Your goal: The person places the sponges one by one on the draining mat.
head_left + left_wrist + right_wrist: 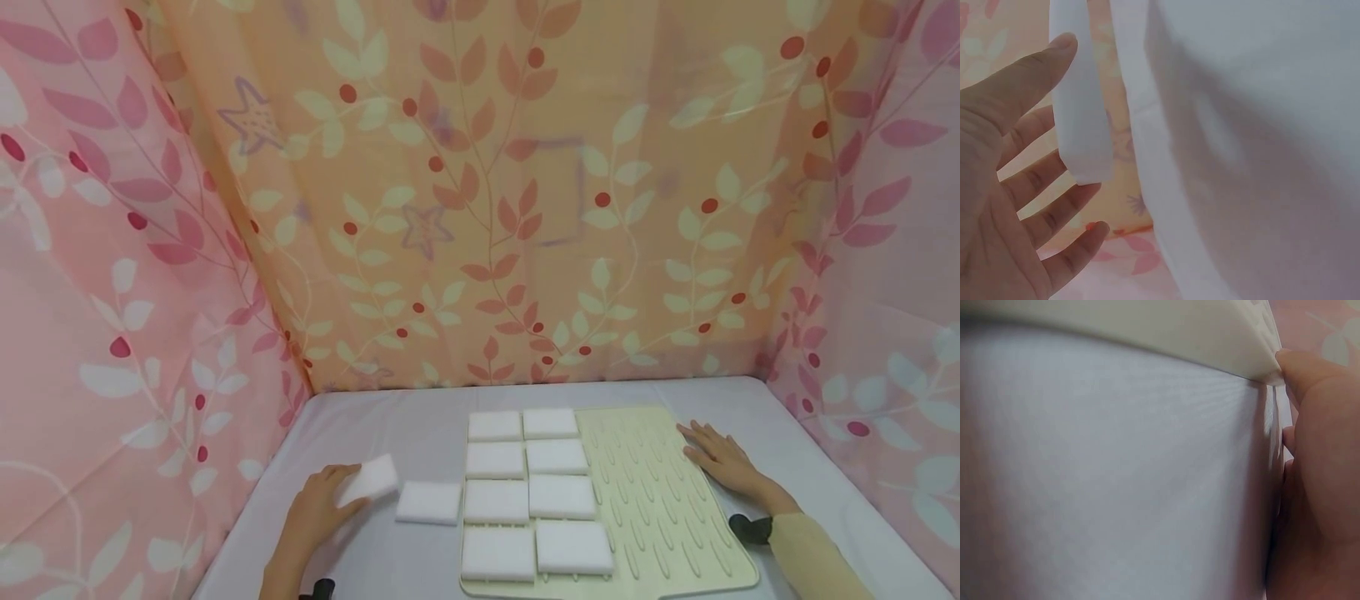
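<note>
My left hand (309, 510) pinches a white rectangular sponge (370, 481) above the left part of the table. In the left wrist view, the thumb presses one face of that sponge (1082, 112) and the fingers lie along the other side. Another white sponge (428, 503) lies on the table between this hand and the pale yellow-green ridged mat (652, 500). Several more white sponges (497, 502) sit in two columns on the mat's left half. At the mat's right edge, my right hand (726, 463) rests with fingers extended; its thumb touches the mat's rim (1275, 372) in the right wrist view.
A white cloth (390, 417) covers the table. Floral curtains enclose it, with an orange one (487, 208) behind and pink ones at the left (150, 317) and right (885, 317). Dark bands (750, 529) circle both wrists.
</note>
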Available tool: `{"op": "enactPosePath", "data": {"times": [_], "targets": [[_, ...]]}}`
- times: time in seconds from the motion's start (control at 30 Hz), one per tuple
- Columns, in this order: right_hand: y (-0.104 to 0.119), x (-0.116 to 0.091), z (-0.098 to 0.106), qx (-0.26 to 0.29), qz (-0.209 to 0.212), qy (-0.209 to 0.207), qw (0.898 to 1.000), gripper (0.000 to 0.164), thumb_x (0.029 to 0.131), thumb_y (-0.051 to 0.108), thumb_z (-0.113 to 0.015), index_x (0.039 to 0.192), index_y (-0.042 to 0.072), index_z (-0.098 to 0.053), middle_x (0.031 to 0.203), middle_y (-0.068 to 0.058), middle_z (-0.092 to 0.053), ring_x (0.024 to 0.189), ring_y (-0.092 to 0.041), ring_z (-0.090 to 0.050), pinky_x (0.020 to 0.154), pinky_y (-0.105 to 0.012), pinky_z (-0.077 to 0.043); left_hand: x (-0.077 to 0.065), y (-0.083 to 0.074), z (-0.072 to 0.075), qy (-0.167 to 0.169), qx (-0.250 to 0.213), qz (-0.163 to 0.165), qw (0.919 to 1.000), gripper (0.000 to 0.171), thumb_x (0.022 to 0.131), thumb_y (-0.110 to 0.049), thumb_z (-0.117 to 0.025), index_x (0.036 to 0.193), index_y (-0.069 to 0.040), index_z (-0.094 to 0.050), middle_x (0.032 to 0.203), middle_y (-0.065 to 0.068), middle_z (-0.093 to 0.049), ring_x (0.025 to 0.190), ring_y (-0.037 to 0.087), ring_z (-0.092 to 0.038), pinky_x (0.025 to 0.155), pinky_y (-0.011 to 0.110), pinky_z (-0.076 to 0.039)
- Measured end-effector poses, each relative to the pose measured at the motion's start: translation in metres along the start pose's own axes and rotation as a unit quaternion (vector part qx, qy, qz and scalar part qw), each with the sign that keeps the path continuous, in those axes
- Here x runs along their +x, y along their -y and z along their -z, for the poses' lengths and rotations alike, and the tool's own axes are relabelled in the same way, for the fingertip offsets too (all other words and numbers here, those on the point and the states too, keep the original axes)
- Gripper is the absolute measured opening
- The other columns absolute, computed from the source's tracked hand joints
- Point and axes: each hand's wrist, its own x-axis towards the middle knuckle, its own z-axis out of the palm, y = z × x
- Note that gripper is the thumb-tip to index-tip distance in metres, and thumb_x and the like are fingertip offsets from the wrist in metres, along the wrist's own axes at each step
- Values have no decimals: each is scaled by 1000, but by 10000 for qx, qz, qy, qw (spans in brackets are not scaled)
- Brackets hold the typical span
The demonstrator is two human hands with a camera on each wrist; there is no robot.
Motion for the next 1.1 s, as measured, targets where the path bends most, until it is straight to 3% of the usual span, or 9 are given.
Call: {"op": "enactPosePath", "data": {"times": [0.6, 0.8, 0.97, 1.1], "targets": [[4, -1, 2, -29, 115, -78, 9999, 56, 95, 33, -49, 140, 3, -38, 144, -33, -24, 131, -55, -14, 99, -69, -1, 25, -32, -17, -68, -178, -506, 9985, 55, 71, -42, -76, 119, -18, -63, 116, 5, -61, 106, 30, -55, 84, 52, -45], [4, -1, 1, -31, 113, -113, 9999, 55, 95, 33, -50, 140, 4, -39, 144, -33, -24, 131, -54, -14, 100, -69, -2, 30, -43, -23, -19, -145, -561, 9983, 56, 71, -46, -75, 120, -20, -62, 114, 4, -62, 103, 28, -57, 84, 49, -46], [4, -1, 1, -25, 79, -102, 9999, 56, 95, 35, -49, 140, 4, -38, 144, -33, -24, 131, -54, -14, 100, -68, -1, 34, -53, -25, -132, -172, -838, 9963, 57, 72, -48, -74, 119, -18, -63, 112, 5, -63, 99, 28, -58, 81, 48, -47], [4, -2, 2, 14, 35, -47, 10000, 56, 95, 34, -49, 141, 4, -37, 145, -32, -23, 132, -54, -12, 101, -67, 1, 36, -60, -26, -38, -288, -925, 9953, 58, 73, -49, -72, 120, -16, -62, 113, 4, -62, 102, 28, -57, 80, 48, -48]]}}
